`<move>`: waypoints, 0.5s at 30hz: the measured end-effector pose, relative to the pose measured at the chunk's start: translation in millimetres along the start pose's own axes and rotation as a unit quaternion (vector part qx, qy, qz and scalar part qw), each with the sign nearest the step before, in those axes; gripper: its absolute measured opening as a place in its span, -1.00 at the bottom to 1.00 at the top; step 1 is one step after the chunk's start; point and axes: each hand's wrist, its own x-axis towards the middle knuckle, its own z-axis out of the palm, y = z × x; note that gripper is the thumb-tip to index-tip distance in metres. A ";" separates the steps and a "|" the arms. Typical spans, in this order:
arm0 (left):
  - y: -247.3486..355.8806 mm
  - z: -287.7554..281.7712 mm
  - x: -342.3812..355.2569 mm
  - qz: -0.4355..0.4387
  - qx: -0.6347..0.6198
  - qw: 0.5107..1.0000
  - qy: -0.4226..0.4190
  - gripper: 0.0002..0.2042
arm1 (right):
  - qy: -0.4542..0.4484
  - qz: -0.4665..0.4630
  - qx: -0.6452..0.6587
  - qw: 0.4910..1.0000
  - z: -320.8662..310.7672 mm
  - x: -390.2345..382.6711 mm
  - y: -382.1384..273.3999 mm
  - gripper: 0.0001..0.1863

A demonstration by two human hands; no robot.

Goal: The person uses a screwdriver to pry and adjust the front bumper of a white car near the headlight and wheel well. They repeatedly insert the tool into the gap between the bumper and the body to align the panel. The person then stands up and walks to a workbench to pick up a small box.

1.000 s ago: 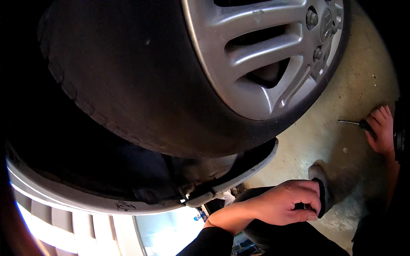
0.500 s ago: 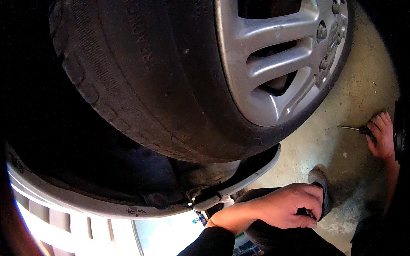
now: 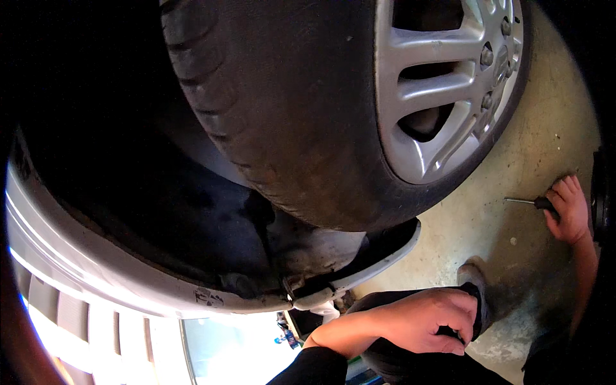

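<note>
My right hand (image 3: 567, 208) is at the far right, low over the concrete floor, with its fingers wrapped round the dark handle of a screwdriver (image 3: 521, 201). The metal shaft sticks out to the left. Near the lower middle, my left hand (image 3: 427, 319) rests over my dark-trousered leg, fingers curled toward the thumb. Whatever it holds, if anything, is hidden. In front of me, above both hands, stands a car wheel with a black tyre (image 3: 301, 128) and a silver alloy rim (image 3: 410, 96). Neither hand touches it.
The pale wheel-arch edge (image 3: 147, 285) curves round the lower left, with a dark liner inside it. A short piece of body trim (image 3: 382, 260) juts out below the tyre. My shoe (image 3: 473, 280) is on the stained concrete floor (image 3: 539, 138).
The view has shifted, and the wheel turned about its upright axis so that more tread shows and the rim looks narrower. My hands keep their grips, and the screwdriver is slightly lower in view.
</note>
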 end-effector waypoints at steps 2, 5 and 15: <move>-0.3 0.9 -3.4 -0.004 0.001 1.000 0.002 -0.86 | 0.006 -0.006 -0.009 1.000 1.6 1.6 -0.1 -0.54; 2.2 2.1 -8.2 0.004 0.005 1.000 0.006 -0.86 | 0.003 0.003 -0.011 1.000 3.6 0.6 -1.3 -0.54; 2.6 9.0 -8.9 -0.012 0.005 1.000 0.006 -0.90 | 0.012 -0.003 -0.010 1.000 3.8 -2.4 -2.4 -0.53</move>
